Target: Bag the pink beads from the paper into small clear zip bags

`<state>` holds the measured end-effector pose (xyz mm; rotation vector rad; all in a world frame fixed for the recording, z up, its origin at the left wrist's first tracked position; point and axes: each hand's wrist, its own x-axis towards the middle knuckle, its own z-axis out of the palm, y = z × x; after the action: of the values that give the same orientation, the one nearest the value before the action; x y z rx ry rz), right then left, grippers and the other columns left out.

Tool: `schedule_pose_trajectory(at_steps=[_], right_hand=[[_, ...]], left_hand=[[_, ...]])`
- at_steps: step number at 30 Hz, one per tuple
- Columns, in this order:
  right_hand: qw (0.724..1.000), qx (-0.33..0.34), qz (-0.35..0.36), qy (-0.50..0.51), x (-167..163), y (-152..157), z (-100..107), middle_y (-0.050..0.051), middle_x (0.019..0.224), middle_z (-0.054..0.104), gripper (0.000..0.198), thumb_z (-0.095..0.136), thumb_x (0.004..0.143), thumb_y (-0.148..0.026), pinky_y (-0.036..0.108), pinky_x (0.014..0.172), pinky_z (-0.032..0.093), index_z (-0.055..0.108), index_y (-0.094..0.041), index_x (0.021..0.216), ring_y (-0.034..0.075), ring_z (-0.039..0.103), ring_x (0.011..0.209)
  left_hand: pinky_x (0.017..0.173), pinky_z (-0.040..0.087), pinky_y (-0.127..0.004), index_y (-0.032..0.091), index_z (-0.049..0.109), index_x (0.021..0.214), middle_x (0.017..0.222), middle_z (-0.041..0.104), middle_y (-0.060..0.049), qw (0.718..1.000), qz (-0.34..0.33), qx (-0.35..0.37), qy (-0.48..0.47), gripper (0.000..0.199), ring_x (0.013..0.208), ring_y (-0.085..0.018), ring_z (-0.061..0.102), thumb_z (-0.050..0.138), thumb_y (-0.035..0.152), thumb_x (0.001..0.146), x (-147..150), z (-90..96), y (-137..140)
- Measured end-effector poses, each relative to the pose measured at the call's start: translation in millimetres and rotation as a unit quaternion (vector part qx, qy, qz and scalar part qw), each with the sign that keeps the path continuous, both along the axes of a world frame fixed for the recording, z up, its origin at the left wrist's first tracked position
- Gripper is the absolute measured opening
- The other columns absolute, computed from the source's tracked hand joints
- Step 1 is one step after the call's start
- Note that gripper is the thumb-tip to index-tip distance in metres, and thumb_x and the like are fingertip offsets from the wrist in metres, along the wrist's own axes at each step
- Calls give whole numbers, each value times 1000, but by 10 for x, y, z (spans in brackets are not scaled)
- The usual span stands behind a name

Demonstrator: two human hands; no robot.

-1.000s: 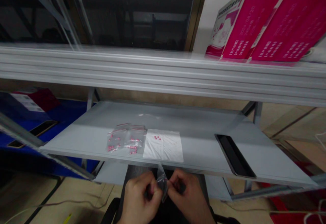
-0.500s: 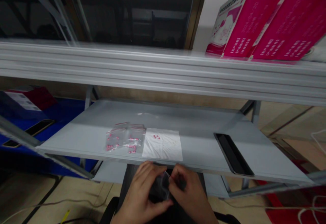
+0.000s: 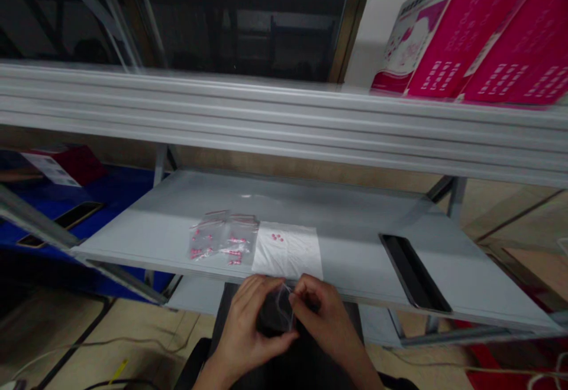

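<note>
Between my two hands, just in front of the shelf's edge, is a small clear zip bag [image 3: 277, 313]. My left hand [image 3: 248, 325] curls round its left side, thumb below and fingers above. Thumb and index finger of my right hand [image 3: 322, 316] pinch its right edge near the opening. No contents can be made out in the bag. Past my hands a white sheet of tissue [image 3: 290, 257] lies flat with several pink tablets [image 3: 277, 237] on it. To its left, clear zip bags [image 3: 208, 236] hold several pink tablets each.
A black phone [image 3: 415, 271] lies on the right of the grey shelf [image 3: 350, 242]. Pink boxes [image 3: 448, 47] stand on the upper ledge [image 3: 266, 121]. At left, another phone [image 3: 66, 222] and a red-and-white box [image 3: 71, 165] rest on a blue surface.
Both hands have moved up slightly with the bag, closer to the shelf's edge. The whole view has shifted a little. The tablets and bags on the shelf stay put.
</note>
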<state>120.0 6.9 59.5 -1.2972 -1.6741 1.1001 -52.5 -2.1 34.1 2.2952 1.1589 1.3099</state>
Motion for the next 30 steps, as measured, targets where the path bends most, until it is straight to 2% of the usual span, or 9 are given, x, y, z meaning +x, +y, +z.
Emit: schedule_pose_trajectory(at_steps=[2, 5, 8, 10, 14, 20, 24, 28, 30], right_hand=[[1000, 7, -10, 10, -5, -3, 22, -2, 63, 52, 16, 53, 83, -29, 25, 57, 42, 50, -20, 69, 15, 54, 59], [996, 85, -36, 20, -28, -45, 50, 3, 80, 60, 4, 58, 79, -23, 30, 71, 50, 57, -20, 81, 19, 62, 77], [987, 155, -43, -11, -78, -93, 28, 9, 107, 62, 11, 64, 72, -15, 36, 90, 48, 65, -20, 82, 24, 61, 102], [987, 152, -36, -24, -112, -109, -12, 10, 119, 59, 12, 63, 74, -13, 38, 95, 46, 69, -21, 81, 25, 60, 109], [993, 111, 8, 28, -148, -116, -82, 9, 116, 63, 15, 60, 83, -14, 35, 95, 47, 72, -22, 78, 22, 62, 109], [987, 104, 38, 117, -124, -113, -102, 6, 117, 63, 14, 61, 87, -19, 37, 99, 45, 73, -27, 86, 22, 58, 114], [988, 93, 77, 97, -34, -108, -33, 6, 124, 59, 16, 58, 89, -22, 38, 102, 43, 72, -28, 95, 22, 55, 119], [988, 88, 114, 50, 61, -129, 42, 5, 127, 57, 18, 53, 92, -21, 35, 100, 43, 71, -27, 93, 20, 57, 115], [987, 101, 114, 51, 75, -105, 39, 5, 124, 59, 17, 54, 92, -22, 33, 99, 43, 70, -26, 93, 20, 57, 114]], left_hand=[[77, 54, -38, 22, 53, 116, 98, 69, -8, 1000, 13, 3, 2, 48, 89, -25, 66, 74, 37, 75, -9, 16, 2], [77, 53, -38, 21, 53, 116, 96, 68, -7, 999, 40, 7, 20, 45, 87, -24, 66, 72, 30, 77, -30, 37, 2], [77, 51, -39, 20, 51, 120, 97, 68, -8, 997, 53, 25, 43, 47, 86, -25, 65, 71, 29, 78, -48, 33, 5], [78, 50, -40, 20, 50, 121, 100, 69, -9, 996, 49, 41, 55, 49, 87, -26, 65, 72, 31, 79, -51, 21, 10], [77, 50, -39, 21, 52, 117, 97, 70, -8, 997, 35, 41, 50, 41, 85, -25, 65, 69, 28, 81, -44, 23, 27], [77, 51, -37, 23, 58, 109, 94, 71, -5, 999, 35, -9, 19, 34, 84, -23, 66, 69, 22, 77, -33, 99, 28], [75, 52, -32, 23, 61, 101, 92, 70, -3, 996, 23, -71, -57, 29, 84, -21, 67, 70, 21, 74, -35, 106, 21], [69, 52, -28, 22, 63, 96, 83, 69, 0, 976, -22, -162, -144, 24, 76, -18, 66, 68, 20, 73, -57, 46, 46], [69, 51, -28, 21, 64, 96, 82, 69, -1, 967, -41, -180, -174, 23, 76, -18, 66, 67, 22, 73, -66, 2, 65]])
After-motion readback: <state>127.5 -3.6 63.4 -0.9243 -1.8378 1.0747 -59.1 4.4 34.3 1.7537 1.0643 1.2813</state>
